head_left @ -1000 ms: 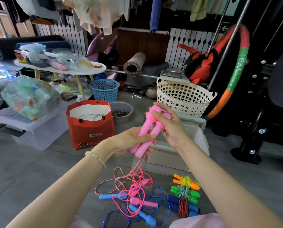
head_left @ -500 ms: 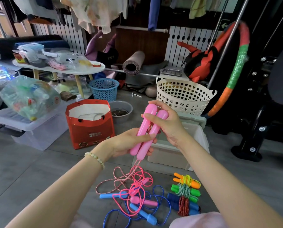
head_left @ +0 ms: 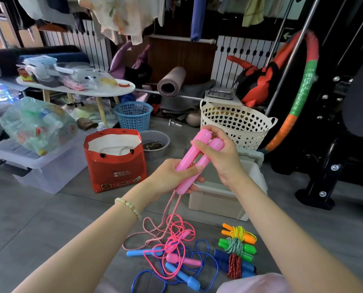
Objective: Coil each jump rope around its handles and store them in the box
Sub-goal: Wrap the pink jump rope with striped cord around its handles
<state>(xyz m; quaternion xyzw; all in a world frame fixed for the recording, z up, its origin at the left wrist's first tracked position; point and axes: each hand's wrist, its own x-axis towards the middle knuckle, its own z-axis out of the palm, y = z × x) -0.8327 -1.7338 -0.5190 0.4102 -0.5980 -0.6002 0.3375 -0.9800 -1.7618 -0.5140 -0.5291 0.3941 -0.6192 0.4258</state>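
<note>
Two pink jump-rope handles [head_left: 199, 154] stand side by side between my hands. My left hand [head_left: 172, 178] grips their lower half; my right hand [head_left: 222, 157] holds their upper ends. Their pink-and-white cord [head_left: 167, 212] hangs down to the floor. Behind my hands stands the open white box [head_left: 256, 178]. On the floor lie a loose pink rope [head_left: 182, 259] and a loose blue rope [head_left: 180, 275], tangled together. To their right lie three coiled ropes: orange [head_left: 239, 233], green [head_left: 237, 247] and dark blue [head_left: 233, 265].
A red paper bag [head_left: 115, 163] stands left of the box, a grey bowl [head_left: 155, 142] and blue basket [head_left: 134, 115] behind it. A cream perforated basket [head_left: 237, 125] is behind the box. A clear bin [head_left: 41, 166] sits left, black gym equipment [head_left: 334, 144] right.
Both hands have tilted the two pink handles a little and brought them closer side by side. The cord hangs straighter below them.
</note>
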